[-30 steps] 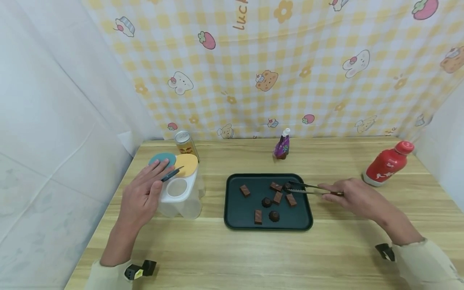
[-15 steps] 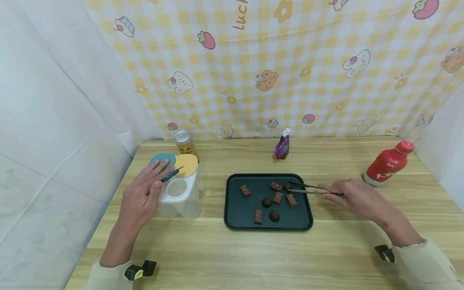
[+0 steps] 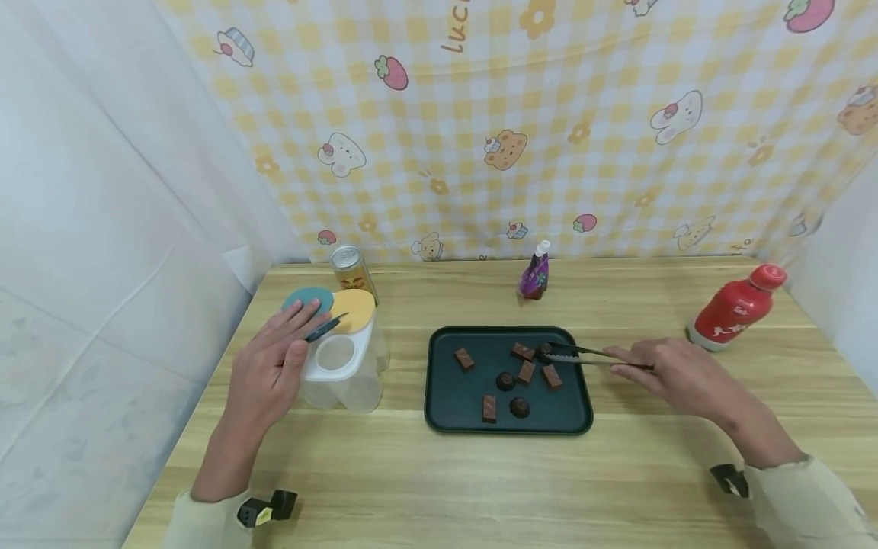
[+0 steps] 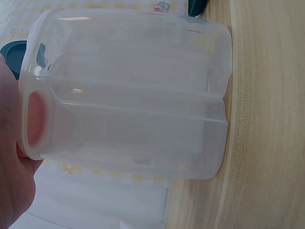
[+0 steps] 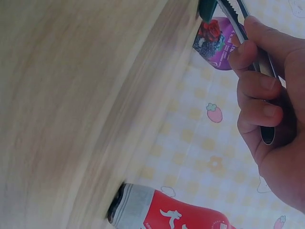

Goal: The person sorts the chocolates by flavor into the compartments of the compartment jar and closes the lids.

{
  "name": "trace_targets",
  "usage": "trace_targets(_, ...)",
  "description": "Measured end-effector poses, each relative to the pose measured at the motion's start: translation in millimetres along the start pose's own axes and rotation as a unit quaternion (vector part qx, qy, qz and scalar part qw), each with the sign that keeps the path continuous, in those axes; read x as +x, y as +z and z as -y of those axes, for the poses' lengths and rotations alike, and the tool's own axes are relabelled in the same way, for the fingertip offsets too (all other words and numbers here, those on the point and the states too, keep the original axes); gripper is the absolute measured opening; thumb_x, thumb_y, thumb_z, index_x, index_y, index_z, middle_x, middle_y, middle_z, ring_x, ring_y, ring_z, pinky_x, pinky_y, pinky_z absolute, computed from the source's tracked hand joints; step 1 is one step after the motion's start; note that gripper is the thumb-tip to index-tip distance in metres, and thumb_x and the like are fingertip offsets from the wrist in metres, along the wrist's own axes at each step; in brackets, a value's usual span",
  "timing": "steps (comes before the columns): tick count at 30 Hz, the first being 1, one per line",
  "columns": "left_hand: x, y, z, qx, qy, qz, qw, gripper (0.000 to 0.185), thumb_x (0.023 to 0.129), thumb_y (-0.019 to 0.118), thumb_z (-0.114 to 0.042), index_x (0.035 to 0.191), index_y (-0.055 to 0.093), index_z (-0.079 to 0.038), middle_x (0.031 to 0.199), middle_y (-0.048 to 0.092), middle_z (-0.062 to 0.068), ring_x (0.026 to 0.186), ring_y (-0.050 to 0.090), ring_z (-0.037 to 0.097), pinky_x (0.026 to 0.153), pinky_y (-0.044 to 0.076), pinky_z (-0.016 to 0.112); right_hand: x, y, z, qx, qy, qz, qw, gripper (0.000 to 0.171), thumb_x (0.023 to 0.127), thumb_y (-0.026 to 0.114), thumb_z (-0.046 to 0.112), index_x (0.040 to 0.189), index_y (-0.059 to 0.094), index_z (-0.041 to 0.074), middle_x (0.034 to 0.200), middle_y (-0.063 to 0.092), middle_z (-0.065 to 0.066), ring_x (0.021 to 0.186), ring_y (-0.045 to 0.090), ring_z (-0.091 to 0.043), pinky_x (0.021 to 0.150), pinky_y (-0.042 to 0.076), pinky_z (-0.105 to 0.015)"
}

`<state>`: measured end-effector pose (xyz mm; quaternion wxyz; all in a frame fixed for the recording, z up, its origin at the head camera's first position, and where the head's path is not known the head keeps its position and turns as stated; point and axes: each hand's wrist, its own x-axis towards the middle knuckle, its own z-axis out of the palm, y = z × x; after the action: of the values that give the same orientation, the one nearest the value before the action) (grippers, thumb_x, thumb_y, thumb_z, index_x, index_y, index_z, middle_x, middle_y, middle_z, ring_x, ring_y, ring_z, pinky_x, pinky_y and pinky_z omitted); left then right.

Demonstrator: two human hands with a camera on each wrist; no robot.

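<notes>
Left of centre in the head view, the left hand is wrapped round the clear jar, thumb on the near wall and fingers over the teal lid, bracing the jar on the table so it cannot slide. One small round opening on top faces up, uncovered; the yellow lid sits beside it. The left wrist view shows the jar pressed against the palm, nothing visible inside.

Right of centre, the right hand pinches the tongs near their back end, fingers curled round both arms, giving reach across the tray without the hand coming over it. The tips sit at a round chocolate at the tray's upper right; whether they grip it or only touch it is too small to tell. Other chocolate pieces lie scattered mid-tray, apart from each other.

Along the back edge stand a can behind the jar, a purple bottle at centre, and a red bottle at far right, all well apart from the hands
</notes>
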<state>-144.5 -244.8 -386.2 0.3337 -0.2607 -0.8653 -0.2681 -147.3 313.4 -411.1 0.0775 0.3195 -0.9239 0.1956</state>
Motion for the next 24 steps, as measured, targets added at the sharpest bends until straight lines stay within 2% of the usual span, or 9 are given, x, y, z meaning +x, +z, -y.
trace_targets(5, 0.0, 0.1, -0.6, -0.001, 0.001, -0.003, 1.0, 0.063, 0.111, 0.034, -0.051, 0.128, 0.073, -0.004, 0.136, 0.065, 0.01, 0.131, 0.057, 0.037, 0.119, 0.033, 0.038, -1, -6, 0, -0.001, 0.003, -0.015, 1.0, 0.036, 0.084, 0.086, 0.012, 0.118, 0.078, 0.006, 0.066, 0.052, 0.023, 0.054, 0.037, 0.006, 0.045, 0.034, -0.018)
trace_targets(9, -0.3, 0.1, -0.7, -0.004, 0.002, -0.008, 1.0, 0.063, 0.111, 0.035, -0.051, 0.127, 0.074, -0.004, 0.135, 0.065, 0.011, 0.13, 0.057, 0.039, 0.118, 0.034, 0.038, 1, -11, 1, 0.007, -0.007, -0.031, 0.999, 0.038, 0.081, 0.087, 0.008, 0.119, 0.078, 0.006, 0.067, 0.058, 0.022, 0.052, 0.036, 0.006, 0.046, 0.034, -0.017)
trace_targets(12, 0.4, 0.2, -0.8, -0.006, 0.001, -0.008, 0.9999, 0.063, 0.111, 0.035, -0.051, 0.126, 0.074, -0.004, 0.136, 0.065, 0.011, 0.13, 0.058, 0.039, 0.118, 0.034, 0.039, 6, -15, 4, 0.018, -0.009, -0.037, 0.999, 0.038, 0.081, 0.087, 0.008, 0.118, 0.078, 0.007, 0.064, 0.051, 0.024, 0.051, 0.032, 0.006, 0.045, 0.032, -0.017)
trace_targets(16, 0.9, -0.1, -0.8, -0.008, -0.001, -0.008, 0.9999, 0.062, 0.111, 0.036, -0.051, 0.126, 0.074, -0.004, 0.136, 0.065, 0.01, 0.13, 0.058, 0.038, 0.119, 0.034, 0.039, 16, -19, 12, 0.027, -0.005, -0.035, 0.999, 0.036, 0.084, 0.086, 0.009, 0.119, 0.079, 0.008, 0.063, 0.035, 0.024, 0.051, 0.031, 0.004, 0.044, 0.03, -0.017)
trace_targets(20, 1.1, -0.9, -1.0, -0.007, -0.003, -0.002, 1.0, 0.062, 0.111, 0.036, -0.051, 0.127, 0.074, -0.004, 0.137, 0.064, 0.009, 0.131, 0.057, 0.037, 0.119, 0.032, 0.036, 30, -18, 24, 0.03, -0.021, -0.04, 0.999, 0.037, 0.085, 0.085, 0.011, 0.121, 0.078, 0.01, 0.065, 0.034, 0.022, 0.053, 0.033, 0.004, 0.045, 0.031, -0.018)
trace_targets(24, 1.3, -1.6, -1.1, -0.002, -0.008, 0.008, 0.9999, 0.063, 0.111, 0.034, -0.05, 0.127, 0.073, -0.004, 0.138, 0.063, 0.01, 0.133, 0.056, 0.035, 0.119, 0.032, 0.037, 47, -13, 41, 0.058, -0.057, -0.045, 0.996, 0.037, 0.088, 0.082, 0.011, 0.125, 0.076, 0.009, 0.067, 0.038, 0.021, 0.055, 0.035, 0.003, 0.048, 0.032, -0.018)
